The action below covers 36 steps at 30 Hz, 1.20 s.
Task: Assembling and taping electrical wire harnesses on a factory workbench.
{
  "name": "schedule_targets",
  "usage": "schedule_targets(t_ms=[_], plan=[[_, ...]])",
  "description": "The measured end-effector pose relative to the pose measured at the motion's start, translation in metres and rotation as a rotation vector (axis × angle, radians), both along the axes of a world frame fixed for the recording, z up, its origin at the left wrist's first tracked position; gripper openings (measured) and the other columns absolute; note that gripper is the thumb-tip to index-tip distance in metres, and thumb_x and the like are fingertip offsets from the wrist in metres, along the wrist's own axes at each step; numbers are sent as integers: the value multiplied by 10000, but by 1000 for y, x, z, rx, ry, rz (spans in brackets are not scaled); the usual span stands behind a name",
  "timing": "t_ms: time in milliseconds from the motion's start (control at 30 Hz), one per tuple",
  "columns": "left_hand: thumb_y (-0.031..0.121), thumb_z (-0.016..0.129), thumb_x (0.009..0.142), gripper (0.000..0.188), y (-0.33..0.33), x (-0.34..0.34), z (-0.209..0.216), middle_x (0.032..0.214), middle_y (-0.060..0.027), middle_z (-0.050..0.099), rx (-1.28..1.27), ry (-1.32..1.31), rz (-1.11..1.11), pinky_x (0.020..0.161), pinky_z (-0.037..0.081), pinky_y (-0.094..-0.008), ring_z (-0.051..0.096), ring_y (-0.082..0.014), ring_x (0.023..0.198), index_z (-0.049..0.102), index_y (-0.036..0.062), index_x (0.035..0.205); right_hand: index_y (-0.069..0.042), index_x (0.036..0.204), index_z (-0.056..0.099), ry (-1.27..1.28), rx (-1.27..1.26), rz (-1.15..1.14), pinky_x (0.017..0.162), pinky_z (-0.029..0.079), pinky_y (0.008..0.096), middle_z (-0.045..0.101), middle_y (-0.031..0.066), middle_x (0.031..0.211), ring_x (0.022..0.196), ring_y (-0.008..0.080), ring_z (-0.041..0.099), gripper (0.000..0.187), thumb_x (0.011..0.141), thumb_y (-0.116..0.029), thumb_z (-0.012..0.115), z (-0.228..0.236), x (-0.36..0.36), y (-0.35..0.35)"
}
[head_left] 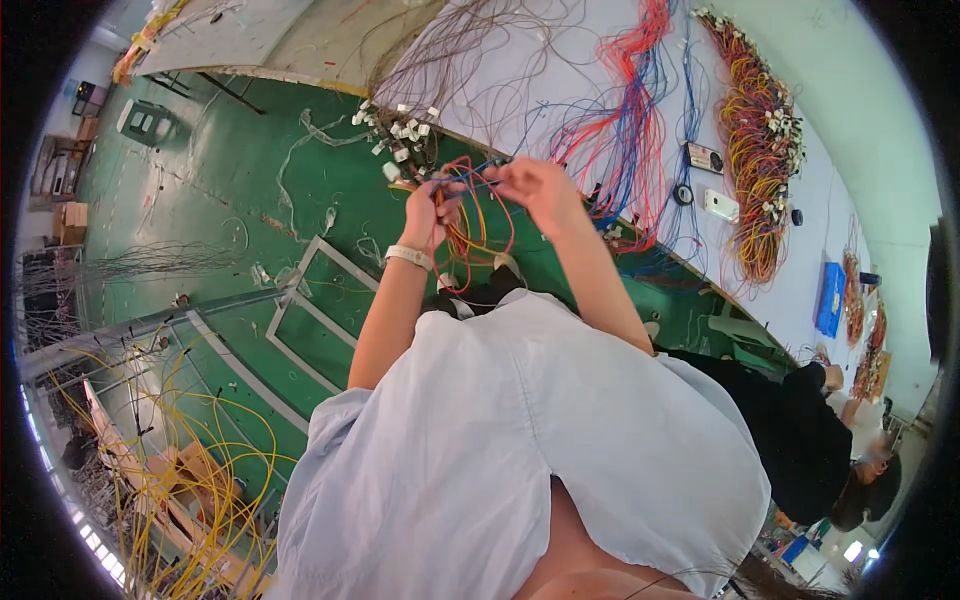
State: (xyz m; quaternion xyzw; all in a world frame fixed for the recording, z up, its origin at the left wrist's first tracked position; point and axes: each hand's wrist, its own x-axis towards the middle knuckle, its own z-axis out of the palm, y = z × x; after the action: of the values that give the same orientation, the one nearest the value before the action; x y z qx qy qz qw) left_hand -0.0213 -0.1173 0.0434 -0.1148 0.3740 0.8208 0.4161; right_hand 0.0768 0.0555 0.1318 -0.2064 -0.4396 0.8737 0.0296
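Observation:
My left hand [430, 215] is closed around a loose bunch of red, orange and yellow wires [462, 238], which hangs below it in loops. My right hand [542, 195] is to its right, with thumb and fingers pinched together at the end of a blue wire [478, 178]. Thin red and blue strands cross the gap between both hands. Just beyond the left hand, a cluster of white plastic connectors [405, 135] hangs on dark wires at the table's edge. The exact wire ends at my fingertips are too small to make out.
The white table [585, 25] bears red and blue wires [640, 110], a thick yellow-orange wire bundle [757, 165], a black tape roll [683, 194] and a blue bin [829, 300]. A grey metal frame [320, 312] and yellow cables [215, 425] lie left. A person in black [785, 430] is at right.

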Motion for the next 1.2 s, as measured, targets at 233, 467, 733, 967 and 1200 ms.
schedule_targets(t_ms=[233,467,733,967,1200], plan=[[229,337,991,210,-12,-10,-12,693,6,435,322,-139,122,427,268,-249,323,-76,455,466,99,888,-141,555,259,55,-532,-346,630,494,374,220,-11,506,469,156,290,371,845,-146,490,-33,4,14],[315,398,987,269,-20,-17,-13,619,-7,470,-185,74,-25,355,251,-242,288,-89,361,492,105,847,-106,572,366,33,252,-209,459,332,284,345,-15,510,445,115,336,351,870,-187,534,-13,22,-2],[325,389,992,258,-33,3,-5,901,-94,601,176,-97,-395,364,252,-193,296,-36,393,467,108,876,-168,581,229,-133,-114,-433,418,201,271,193,-42,521,441,100,220,394,857,-161,510,-30,39,63],[267,394,986,293,-51,1,45,837,-30,457,527,-240,-364,417,273,-194,343,-43,498,490,-1,1057,-168,593,217,-129,-198,-441,439,213,275,175,-41,527,462,98,225,405,849,-156,531,-1,55,56],[18,395,803,397,-50,-32,9,971,-92,497,615,-351,26,623,382,-260,443,-120,702,424,-94,1183,-112,570,448,-190,67,-471,456,326,276,460,15,524,474,128,445,338,859,-254,550,-8,44,-19]])
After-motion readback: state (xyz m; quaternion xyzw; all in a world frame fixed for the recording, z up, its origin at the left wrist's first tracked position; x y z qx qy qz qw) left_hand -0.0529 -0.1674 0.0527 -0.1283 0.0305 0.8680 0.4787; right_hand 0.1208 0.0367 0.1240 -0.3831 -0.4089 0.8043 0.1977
